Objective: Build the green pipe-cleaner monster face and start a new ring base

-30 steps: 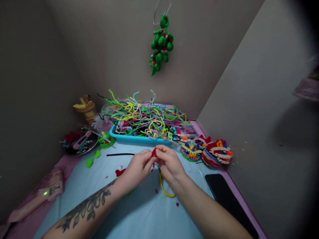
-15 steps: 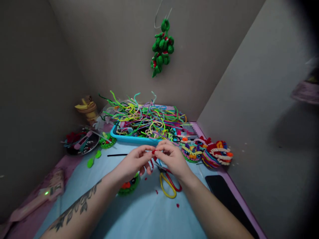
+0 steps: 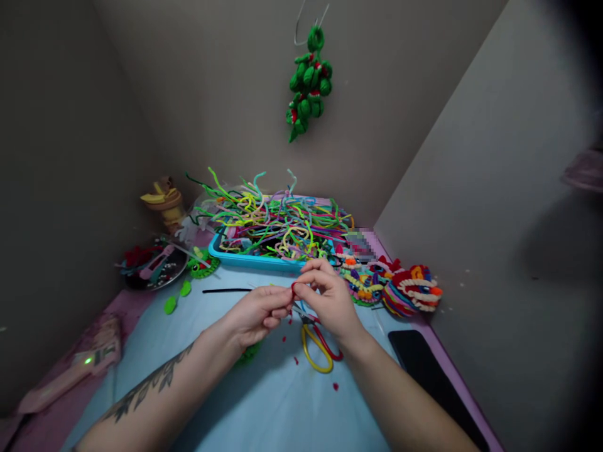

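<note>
A small bent piece of red pipe cleaner [image 3: 294,287] is pinched between my two hands above the blue cloth. My left hand [image 3: 259,312] grips its left side with curled fingers. Thumb and forefinger of my right hand [image 3: 330,302] hold it from the right, its other fingers loosely bent. Below the hands lie scissors [image 3: 308,326] with one yellow and one red handle, their blades partly covered. A green fuzzy round piece [image 3: 249,355] shows partly from under my left wrist. Red fluff scraps [image 3: 335,387] dot the cloth.
A blue tray [image 3: 254,260] heaped with colourful pipe cleaners stands behind the hands. Left are a black pipe cleaner [image 3: 226,290], green leaf shapes [image 3: 170,305], a metal dish [image 3: 176,271] and a pink glue gun [image 3: 80,370]. Right are fuzzy ornaments [image 3: 409,292] and a dark phone [image 3: 433,380].
My left fingers have curled in closer around the red piece, and my left hand and forearm now hide more of the green round piece. The view has shifted slightly.
</note>
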`<act>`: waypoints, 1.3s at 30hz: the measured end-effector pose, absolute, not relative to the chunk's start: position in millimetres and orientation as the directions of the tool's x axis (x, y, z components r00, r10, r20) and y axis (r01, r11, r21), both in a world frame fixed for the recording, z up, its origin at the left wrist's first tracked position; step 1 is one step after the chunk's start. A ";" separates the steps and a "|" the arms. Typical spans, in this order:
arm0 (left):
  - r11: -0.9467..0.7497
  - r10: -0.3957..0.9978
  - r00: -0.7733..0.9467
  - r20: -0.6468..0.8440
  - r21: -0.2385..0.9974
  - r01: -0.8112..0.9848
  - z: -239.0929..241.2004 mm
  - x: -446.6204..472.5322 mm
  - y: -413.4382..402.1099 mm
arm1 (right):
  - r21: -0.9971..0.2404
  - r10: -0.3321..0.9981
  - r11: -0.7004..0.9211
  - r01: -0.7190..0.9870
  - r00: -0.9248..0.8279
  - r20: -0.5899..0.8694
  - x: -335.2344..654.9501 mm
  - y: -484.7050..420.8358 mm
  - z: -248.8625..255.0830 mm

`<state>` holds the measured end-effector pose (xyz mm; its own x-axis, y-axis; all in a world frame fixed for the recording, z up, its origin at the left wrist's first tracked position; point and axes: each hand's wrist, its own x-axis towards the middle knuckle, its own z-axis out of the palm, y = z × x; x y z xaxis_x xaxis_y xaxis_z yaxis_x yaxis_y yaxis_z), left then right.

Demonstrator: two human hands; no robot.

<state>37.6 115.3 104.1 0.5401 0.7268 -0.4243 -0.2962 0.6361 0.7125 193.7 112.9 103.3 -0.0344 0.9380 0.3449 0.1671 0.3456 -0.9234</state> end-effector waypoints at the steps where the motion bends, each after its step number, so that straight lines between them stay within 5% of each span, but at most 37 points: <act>1: 0.630 0.735 0.531 -0.423 0.716 -0.302 104.4 38.1 114.8 | -0.933 0.942 0.334 0.131 -0.033 0.333 193.5 113.5 102.2; 10: 0.661 0.711 0.557 -0.430 0.678 -0.321 113.5 37.5 107.2 | -0.925 0.942 0.176 -0.336 -0.217 0.258 192.9 123.6 87.8; 18: 0.735 0.622 0.631 -0.464 0.624 -0.266 122.7 41.9 99.3 | -0.875 0.857 0.294 -0.385 -0.298 0.420 190.7 119.9 82.2; 21: 0.690 0.658 0.607 -0.446 0.680 -0.248 121.5 41.5 100.5 | -0.878 0.843 0.363 -0.311 -0.292 0.452 193.9 120.1 83.8; 24: 0.520 0.792 0.490 -0.364 0.823 -0.229 118.4 38.9 104.2 | -0.865 0.830 0.500 -0.039 -0.262 0.492 200.0 119.7 92.3; 29: 0.316 0.894 0.368 -0.256 0.942 -0.111 117.4 34.9 106.7 | -0.621 0.704 0.708 0.338 -0.261 0.660 209.1 115.7 106.9; 34: 0.443 0.809 0.488 -0.328 0.886 -0.137 116.6 31.5 107.6 | -0.380 0.545 0.819 0.430 -0.376 0.749 213.5 111.7 105.7; 39: 0.558 0.707 0.590 -0.390 0.821 -0.126 114.7 28.7 110.3 | -0.300 0.450 0.878 0.372 -0.435 0.780 212.5 108.8 104.2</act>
